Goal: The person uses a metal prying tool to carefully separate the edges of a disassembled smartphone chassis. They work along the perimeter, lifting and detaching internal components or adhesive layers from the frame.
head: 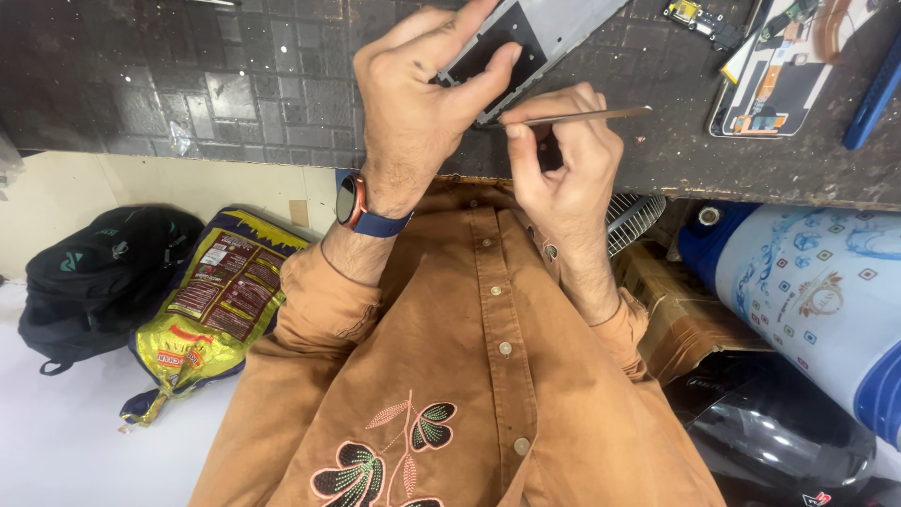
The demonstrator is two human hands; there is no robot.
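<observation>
Currently the phone frame (526, 42) sits on the dark bench (188, 84), near its front edge, top centre of view. It's a light grey frame with a black panel inside, lying at an angle; its upper end runs out of shot.

My left hand (413, 103) is clamped on the frame's lower end: thumb across the black panel, fingers wrapped round the outer edge. Blue-strapped watch (352, 202) on that wrist.

My right hand (563, 160) is pinched shut on a thin metal tool (582, 116). Thumb and forefinger grip it near the working end; the shaft sticks out to the right, nearly level. The tip sits at the frame's lower corner, just under my left thumb. Can't tell if the tip is actually under the edge or only touching it.

Further out on the bench, upper right: an opened phone (779, 80) with boards and orange flex showing, a small loose part (699, 19) just left of it, and a blue tool (873, 99) at the right edge.

Below the bench edge: my brown shirt (469, 376) with floral embroidery. To the left on the floor, a yellow printed sack (211, 310) and a black backpack (103, 272) beside it. To the right, a fan grille (633, 218), a cardboard box (676, 310), a white and blue cooler (817, 291), and something glossy black (779, 432) under it.
</observation>
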